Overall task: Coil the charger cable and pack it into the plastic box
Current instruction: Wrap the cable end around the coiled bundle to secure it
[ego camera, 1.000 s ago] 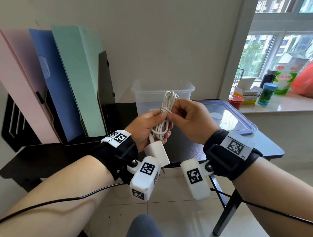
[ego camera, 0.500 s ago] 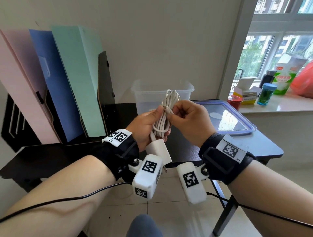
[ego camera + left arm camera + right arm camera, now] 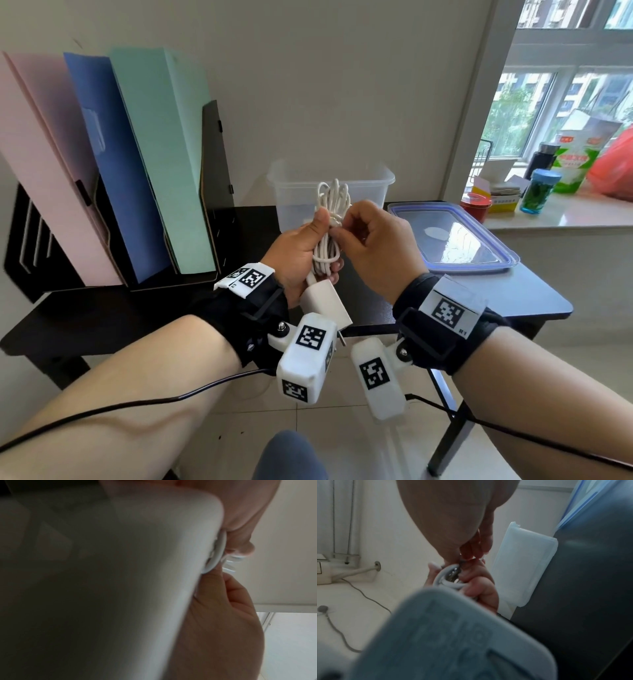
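Head camera looks forward and down; both wrist cameras view upward at close range, sharing the coiled cable (image 3: pixel 330 226).

left hand (image 3: pixel 297 253): fingers curled, gripping | right hand (image 3: pixel 375 240): fingers pinching | forearms raised, wrists close

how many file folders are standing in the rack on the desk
3, side by side in the black rack at the desk's left: pink folder outermost, blue folder in the middle, green folder nearest the plastic box.

Home office/study: file folders (image 3: pixel 113 164) on black desk (image 3: pixel 507 294), cluttered windowsill (image 3: pixel 555 219), apt blocks outside.
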Tool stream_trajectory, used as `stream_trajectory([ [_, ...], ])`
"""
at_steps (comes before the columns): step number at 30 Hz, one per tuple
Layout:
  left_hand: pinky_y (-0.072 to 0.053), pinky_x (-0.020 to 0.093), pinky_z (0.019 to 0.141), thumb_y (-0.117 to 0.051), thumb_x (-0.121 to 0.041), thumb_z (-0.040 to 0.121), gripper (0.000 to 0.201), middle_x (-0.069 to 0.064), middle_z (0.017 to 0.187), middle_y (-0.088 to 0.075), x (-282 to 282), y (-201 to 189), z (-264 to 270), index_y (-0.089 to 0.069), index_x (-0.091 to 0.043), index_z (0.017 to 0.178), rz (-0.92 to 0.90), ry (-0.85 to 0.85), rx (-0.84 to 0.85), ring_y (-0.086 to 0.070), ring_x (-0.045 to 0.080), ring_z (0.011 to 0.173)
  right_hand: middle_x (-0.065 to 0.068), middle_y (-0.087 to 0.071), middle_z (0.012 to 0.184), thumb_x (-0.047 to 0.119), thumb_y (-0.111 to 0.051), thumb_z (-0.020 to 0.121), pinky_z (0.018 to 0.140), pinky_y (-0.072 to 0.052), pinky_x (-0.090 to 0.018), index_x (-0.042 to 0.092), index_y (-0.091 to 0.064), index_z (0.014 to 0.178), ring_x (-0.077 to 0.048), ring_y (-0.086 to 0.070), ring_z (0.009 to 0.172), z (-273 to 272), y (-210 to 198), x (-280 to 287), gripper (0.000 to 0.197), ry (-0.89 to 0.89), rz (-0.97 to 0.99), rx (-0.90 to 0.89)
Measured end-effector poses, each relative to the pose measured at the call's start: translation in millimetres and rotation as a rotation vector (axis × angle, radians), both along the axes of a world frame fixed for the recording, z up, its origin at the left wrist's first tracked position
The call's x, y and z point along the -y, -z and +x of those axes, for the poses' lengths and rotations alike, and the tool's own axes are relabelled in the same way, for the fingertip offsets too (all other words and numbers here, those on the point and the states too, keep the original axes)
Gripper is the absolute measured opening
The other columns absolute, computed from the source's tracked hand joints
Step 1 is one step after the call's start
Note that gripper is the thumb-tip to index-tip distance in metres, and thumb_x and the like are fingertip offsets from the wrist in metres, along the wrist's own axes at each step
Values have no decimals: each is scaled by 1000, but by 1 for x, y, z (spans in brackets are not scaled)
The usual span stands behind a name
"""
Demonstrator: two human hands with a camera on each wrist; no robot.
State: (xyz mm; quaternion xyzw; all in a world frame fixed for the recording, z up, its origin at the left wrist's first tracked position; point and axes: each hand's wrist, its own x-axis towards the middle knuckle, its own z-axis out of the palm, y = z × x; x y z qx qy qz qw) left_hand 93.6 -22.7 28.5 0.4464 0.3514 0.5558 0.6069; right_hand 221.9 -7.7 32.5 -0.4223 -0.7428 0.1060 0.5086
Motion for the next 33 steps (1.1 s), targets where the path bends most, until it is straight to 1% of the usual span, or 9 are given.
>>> stream_trajectory([
  [4,-42,24,41,-58,-45,74,42,9,59,-50,1,-2,-1,-54,-4,81,17,8,29,-49,16,47,8,-57,64,22,-66,80,57,-41,-19,12,-65,79,-8,-47,57,-3,1,0,10,39,148,21],
  [7,-41,24,41,-59,-39,75,37,8,63,-51,2,-5,-3,-54,-5,87,15,11,60,-50,14,47,1,-64,68,20,-63,78,61,-43,-21,12,-68,83,-10,-50,59,-5,-1,1,10,47,185,47],
  [11,-41,23,40,-61,-41,71,40,5,62,-53,3,-6,-3,-54,-6,91,-6,16,51,-50,13,48,3,-61,68,25,-68,76,61,-41,-20,13,-69,78,-11,-49,60,-2,-7,-3,12,9,195,95],
  [15,-41,22,40,-60,-39,73,39,6,63,-51,4,-6,-3,-51,-6,92,-1,43,31,-49,14,48,-3,-64,65,26,-61,77,56,-47,-25,11,-67,72,-17,-52,55,-4,-4,-2,16,45,245,67],
  [19,-40,23,40,-58,-36,75,33,7,65,-52,5,-7,-4,-52,-6,87,12,46,57,-49,14,47,1,-52,57,23,-60,76,49,-41,-27,7,-59,68,-20,-45,49,-2,-2,-1,18,60,262,39],
  [22,-40,22,39,-54,-37,82,31,5,63,-55,5,-9,-3,-55,-6,83,-16,42,67,-49,14,46,-1,-52,58,19,-60,76,50,-43,-29,7,-58,75,-23,-45,50,-1,-3,-1,13,33,255,44],
  [25,-40,22,39,-59,-39,74,37,6,65,-54,5,-9,-1,-54,-5,86,-19,34,44,-49,14,45,-9,-59,60,10,-59,74,50,-49,-33,6,-64,85,-28,-52,50,0,-4,-1,13,66,305,86],
  [29,-41,22,39,-63,-40,69,39,5,64,-53,4,-7,0,-52,-7,86,-17,5,0,-48,13,46,-10,-61,57,11,-62,73,47,-51,-35,5,-65,71,-31,-55,48,0,-5,-1,7,101,328,191],
  [33,-41,22,40,-66,-40,66,45,5,66,-53,3,-5,1,-53,-7,93,-9,-36,-35,-48,13,46,-10,-60,53,9,-61,76,42,-49,-34,3,-65,67,-32,-53,43,0,-5,-2,11,126,373,249],
])
